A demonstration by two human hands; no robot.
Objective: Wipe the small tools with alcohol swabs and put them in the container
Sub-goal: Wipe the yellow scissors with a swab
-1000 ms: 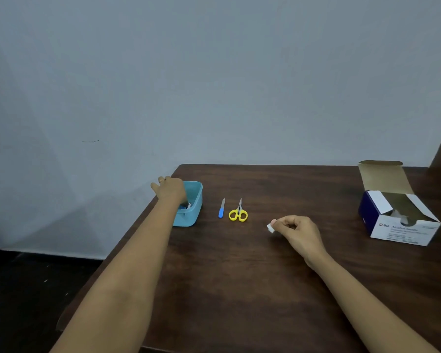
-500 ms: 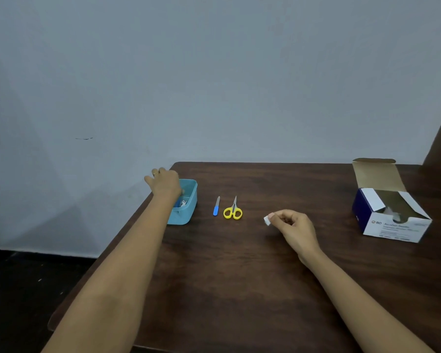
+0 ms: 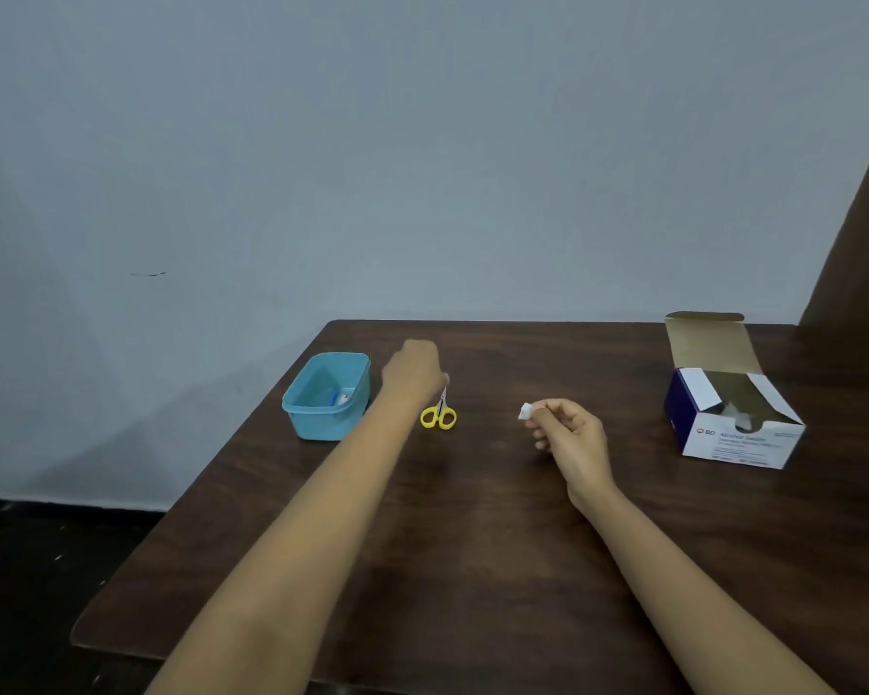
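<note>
Dark wood table (image 3: 472, 554), rectangular blue plastic container (image 3: 324, 424), right hand (image 3: 573, 438) grip pinching white swab (image 3: 525, 411), left hand (image 3: 412, 373) grip unclear

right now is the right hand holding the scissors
No, the right hand pinches a white swab; the scissors lie on the table.

Illumination is dim, diffuse and cool in tone. Broad, soft-edged shadows lie across the lower left of the wall (image 3: 121, 393), and the floor (image 3: 31, 594) at bottom left is nearly black. Overall sharpness is low: the left hand (image 3: 412, 373) is blurred and small print on the box (image 3: 733, 443) is illegible.
</note>
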